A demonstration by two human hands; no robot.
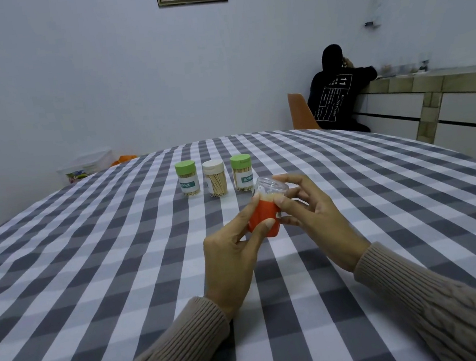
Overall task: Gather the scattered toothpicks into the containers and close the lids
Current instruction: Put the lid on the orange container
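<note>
Fitting the clear lid (271, 187) onto the orange toothpick container (265, 218) above the checked tablecloth (93, 271).

My left hand (233, 258) pinched the orange body between thumb and fingers, while my right hand (315, 216) curled its fingertips round the lid, toothpick tips showing beneath. Three closed containers, green-lidded (187, 178), white-lidded (215, 182) and green-lidded (242, 173), stood in a row just beyond.

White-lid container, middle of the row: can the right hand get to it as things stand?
Probably not yet. The right hand holds the clear lid on the orange container. The white-lid container stands unobstructed beyond; the hand must let go first.
</note>
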